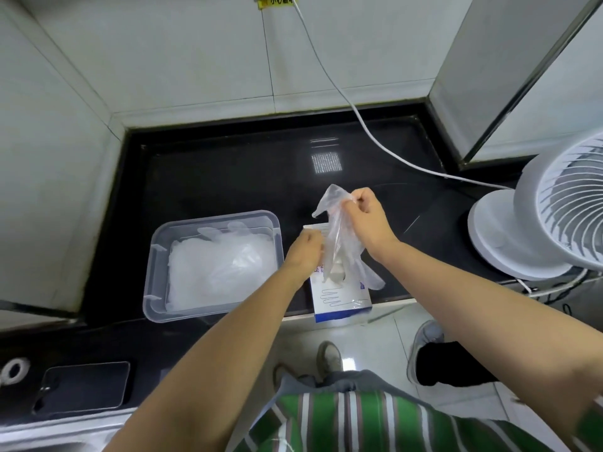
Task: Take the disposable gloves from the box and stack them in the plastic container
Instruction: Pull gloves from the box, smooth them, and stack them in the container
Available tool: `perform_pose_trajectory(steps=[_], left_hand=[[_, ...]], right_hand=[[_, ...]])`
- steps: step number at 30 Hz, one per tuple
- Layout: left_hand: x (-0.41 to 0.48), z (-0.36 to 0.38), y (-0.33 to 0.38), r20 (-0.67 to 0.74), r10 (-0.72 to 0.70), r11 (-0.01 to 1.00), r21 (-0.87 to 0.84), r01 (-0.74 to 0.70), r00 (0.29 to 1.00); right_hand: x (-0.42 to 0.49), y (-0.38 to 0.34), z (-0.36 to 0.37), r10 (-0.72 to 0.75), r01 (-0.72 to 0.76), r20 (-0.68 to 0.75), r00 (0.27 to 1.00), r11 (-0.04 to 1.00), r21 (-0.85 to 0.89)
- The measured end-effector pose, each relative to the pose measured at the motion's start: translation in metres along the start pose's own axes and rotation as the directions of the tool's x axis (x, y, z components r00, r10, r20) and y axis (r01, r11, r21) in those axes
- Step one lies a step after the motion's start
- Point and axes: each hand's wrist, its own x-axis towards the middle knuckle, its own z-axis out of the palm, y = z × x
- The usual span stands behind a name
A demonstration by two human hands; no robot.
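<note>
where the glove is, as i read it: one clear disposable glove [339, 230] is lifted above the glove box [339, 298], its upper end bunched at my operator-side view of the right hand and its lower part trailing down to the box's top opening.
right hand [370, 220]: thumb and fingers pinched together on the upper end of the glove; the hand is raised clear of the box.
left hand [301, 252]: placed at the left edge of the box top, right beside the hanging glove, fingers curled away from the camera; i cannot tell whether they nip the glove or only press on the box.
glove box position: lying flat on the black counter [228, 177], its near end jutting past the counter's front edge; white with a blue band and a printed glove outline.
plastic container [160, 256]: clear, rectangular, lid off, on the counter just left of the box.
stacked gloves [215, 272]: a pale, crumpled pile lying inside the container, filling most of its floor.
fan [554, 216]: white, standing at the right end of the counter, well apart from the box.
cable [326, 76]: white, running down the tiled wall and across the counter to the fan's base.
phone [85, 389]: dark, flat, lower left, on the near counter section.
person: striped shirt [359, 419], bare forearms, shoes [329, 357] on a light tiled floor.
</note>
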Motion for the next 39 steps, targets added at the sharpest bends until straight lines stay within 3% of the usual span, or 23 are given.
perform_pose_trajectory(steps=[2,4,10,15,17,20,26,31,34,36,39], left_hand=[[-0.008,-0.007,0.015,-0.034,-0.003,0.949,-0.315,-0.008,0.999],[-0.014,-0.017,0.023,-0.054,-0.004,0.915,-0.403,-0.018,0.999],[-0.020,-0.041,0.014,-0.040,0.117,0.972,-0.200,-0.123,0.992],[-0.024,-0.068,0.009,-0.141,0.193,0.950,-0.220,-0.221,0.971],[-0.030,-0.080,0.006,-0.094,0.222,0.951,-0.197,-0.237,0.971],[-0.035,-0.100,-0.003,-0.013,0.250,0.956,-0.156,-0.249,0.968],[-0.050,-0.136,-0.012,0.075,0.244,0.953,-0.201,-0.225,0.967],[-0.051,-0.165,-0.035,0.022,0.195,0.970,-0.156,-0.189,0.981],[-0.050,-0.180,-0.049,-0.009,0.141,0.979,-0.144,-0.141,0.990],[-0.051,-0.186,-0.055,-0.018,0.142,0.976,-0.162,-0.143,0.990],[-0.053,-0.193,-0.060,-0.103,0.140,0.968,-0.194,-0.158,0.985]], right_hand=[[-0.002,0.001,0.001,0.003,-0.002,0.023,1.000,1.000,-0.022],[-0.004,0.001,0.004,0.004,-0.003,0.056,0.998,1.000,-0.014],[-0.010,-0.006,0.017,-0.018,0.014,0.144,0.989,0.999,0.032],[-0.009,-0.012,0.025,0.032,-0.073,0.201,0.979,0.977,0.201],[-0.010,-0.019,0.027,0.106,-0.186,0.303,0.947,0.951,0.249],[-0.015,-0.033,0.035,0.190,-0.331,0.515,0.836,0.923,0.196],[-0.011,-0.038,0.057,0.138,-0.218,0.653,0.745,0.975,0.042],[-0.013,-0.041,0.080,0.032,-0.149,0.617,0.786,0.979,0.139],[-0.014,-0.043,0.092,0.040,-0.203,0.617,0.786,0.959,0.196],[-0.015,-0.043,0.097,0.105,-0.232,0.654,0.749,0.966,0.111],[-0.017,-0.044,0.105,0.175,-0.152,0.675,0.717,0.984,-0.093]])
